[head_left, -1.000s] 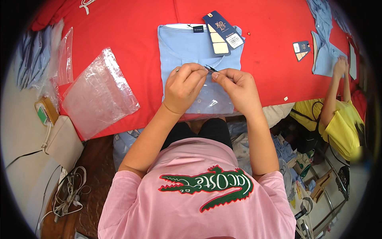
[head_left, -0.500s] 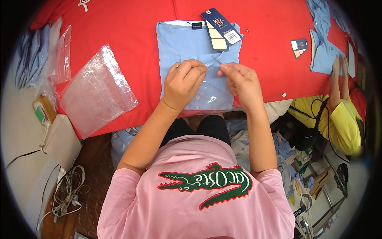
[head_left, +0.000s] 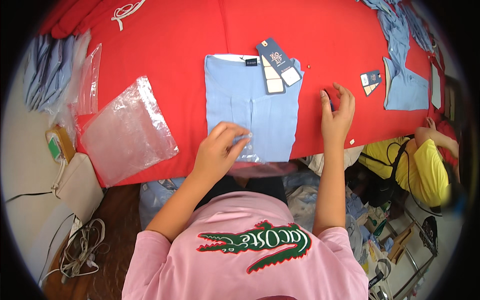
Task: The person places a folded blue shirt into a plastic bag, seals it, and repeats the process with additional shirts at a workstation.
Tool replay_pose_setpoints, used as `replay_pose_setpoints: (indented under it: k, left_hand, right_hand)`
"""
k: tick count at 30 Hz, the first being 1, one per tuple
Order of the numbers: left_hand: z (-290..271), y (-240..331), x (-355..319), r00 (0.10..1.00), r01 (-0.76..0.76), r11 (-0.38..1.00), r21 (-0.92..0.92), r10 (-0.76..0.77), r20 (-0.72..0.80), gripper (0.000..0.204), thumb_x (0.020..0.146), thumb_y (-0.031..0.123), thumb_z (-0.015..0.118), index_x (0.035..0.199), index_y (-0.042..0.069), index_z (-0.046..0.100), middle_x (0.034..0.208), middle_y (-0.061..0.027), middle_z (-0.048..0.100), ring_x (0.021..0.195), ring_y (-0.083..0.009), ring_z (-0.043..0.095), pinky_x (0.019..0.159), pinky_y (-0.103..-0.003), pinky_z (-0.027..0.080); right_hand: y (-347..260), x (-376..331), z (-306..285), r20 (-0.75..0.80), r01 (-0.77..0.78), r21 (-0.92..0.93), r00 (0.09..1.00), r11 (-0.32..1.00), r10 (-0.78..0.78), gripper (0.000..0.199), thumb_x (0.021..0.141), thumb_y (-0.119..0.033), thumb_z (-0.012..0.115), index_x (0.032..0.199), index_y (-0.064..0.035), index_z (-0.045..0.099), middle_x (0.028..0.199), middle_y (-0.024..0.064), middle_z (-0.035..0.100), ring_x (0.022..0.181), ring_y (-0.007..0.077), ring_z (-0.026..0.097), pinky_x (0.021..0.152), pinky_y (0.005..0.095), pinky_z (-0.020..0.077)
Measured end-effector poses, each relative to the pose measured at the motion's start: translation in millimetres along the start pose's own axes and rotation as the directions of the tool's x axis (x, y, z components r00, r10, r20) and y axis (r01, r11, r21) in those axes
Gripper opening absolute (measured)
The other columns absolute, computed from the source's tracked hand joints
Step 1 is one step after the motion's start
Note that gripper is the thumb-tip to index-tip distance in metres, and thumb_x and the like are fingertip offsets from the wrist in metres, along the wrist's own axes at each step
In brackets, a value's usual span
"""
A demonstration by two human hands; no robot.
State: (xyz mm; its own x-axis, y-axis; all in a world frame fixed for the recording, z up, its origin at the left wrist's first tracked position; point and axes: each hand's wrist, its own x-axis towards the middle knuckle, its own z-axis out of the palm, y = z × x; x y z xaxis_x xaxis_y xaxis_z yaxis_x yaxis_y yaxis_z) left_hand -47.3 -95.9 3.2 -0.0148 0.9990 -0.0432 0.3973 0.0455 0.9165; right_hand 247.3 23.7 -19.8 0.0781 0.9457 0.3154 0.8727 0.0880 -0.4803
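— Nearest to us, what's the left hand [head_left: 220,150] doing?

— It's curled over the lower hem of the folded light-blue shirt [head_left: 252,107], fingertips pressed together, pinching the edge of a thin clear plastic sleeve [head_left: 248,159] that lies on the cloth there.

— And the right hand [head_left: 336,116]?

— At about three o'clock from the shirt, fingers spread and bent, palm down over the red bench [head_left: 175,60]. Something small and dark sits under the fingertips; I can't tell what.

— Where does the shirt lie?

— Flat in the middle of the bench, collar at twelve o'clock, with dark blue hang tags [head_left: 277,65] resting on its upper right corner.

— Anything else?

— A crumpled clear bag [head_left: 127,131] at nine o'clock, and more blue shirts [head_left: 402,75] far off around two o'clock, where another person in yellow [head_left: 425,165] sits.
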Motion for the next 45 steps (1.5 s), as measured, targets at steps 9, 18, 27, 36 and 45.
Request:
replay_pose_setpoints:
  k: [9, 18, 27, 36, 45]
  left_hand:
    - [9.1, -24.2, -14.2, 0.992, 0.118, 0.992, -0.039, -0.116, 0.043, 0.030, 0.085, -0.001, 0.087, 0.114, 0.004, 0.080, 0.097, -0.0047, 0.070, 0.058, -0.0046, 0.046, 0.057, -0.023, 0.041]
    - [12.0, -19.0, -5.2, 0.984, 0.173, 0.984, -0.031, -0.172, 0.039, 0.030, 0.088, 0.001, 0.085, 0.116, 0.007, 0.079, 0.093, -0.0028, 0.067, 0.056, -0.0063, 0.045, 0.054, -0.025, 0.041]
    - [8.0, -14.6, -1.0, 0.979, 0.193, 0.980, -0.044, -0.189, 0.070, 0.029, 0.088, 0.001, 0.084, 0.115, 0.006, 0.078, 0.090, -0.0033, 0.066, 0.055, -0.0074, 0.046, 0.053, -0.027, 0.041]
    - [-26.7, 35.4, 23.6, 0.956, 0.273, 0.953, -0.130, -0.254, 0.145, 0.025, 0.089, 0.008, 0.085, 0.113, 0.006, 0.081, 0.080, -0.0039, 0.065, 0.055, -0.0091, 0.046, 0.056, -0.030, 0.044]
    - [-16.3, 5.8, 114.5, 0.984, -0.078, 0.879, 0.471, 0.145, -0.107, 0.013, 0.096, 0.019, 0.077, 0.105, 0.010, 0.082, 0.097, -0.0028, 0.072, 0.073, -0.0250, 0.071, 0.064, -0.038, 0.057]
  right_hand:
    - [-56.1, 21.9, 33.7, 0.047, 0.275, 0.262, 0.954, 0.925, -0.297, 0.027, 0.092, -0.015, 0.080, 0.117, -0.0052, 0.077, 0.132, 0.0150, 0.069, 0.124, 0.0337, 0.061, 0.108, 0.0464, 0.0466]
    - [-103.2, 56.7, 73.5, 0.018, 0.430, 0.087, 0.901, 0.899, -0.433, 0.053, 0.095, -0.026, 0.076, 0.144, -0.0085, 0.064, 0.158, 0.0226, 0.053, 0.135, 0.0403, 0.055, 0.115, 0.0542, 0.0366]
    - [-105.8, 57.4, 50.8, 0.209, 0.315, 0.080, 0.922, 0.946, -0.325, 0.009, 0.083, -0.014, 0.085, 0.089, -0.0079, 0.081, 0.094, 0.0018, 0.073, 0.093, 0.0240, 0.068, 0.088, 0.0422, 0.0507]
    - [-83.6, 32.8, 65.4, 0.230, 0.253, 0.095, 0.936, 0.963, -0.268, 0.009, 0.083, -0.012, 0.084, 0.089, -0.0070, 0.080, 0.080, 0.0021, 0.070, 0.069, 0.0252, 0.067, 0.070, 0.0378, 0.0522]
    - [-61.7, 39.2, -3.0, -0.104, 0.033, 0.111, 0.994, 0.993, -0.022, 0.023, 0.090, -0.010, 0.078, 0.111, -0.0046, 0.072, 0.125, 0.0152, 0.072, 0.102, 0.0349, 0.071, 0.083, 0.0440, 0.0575]
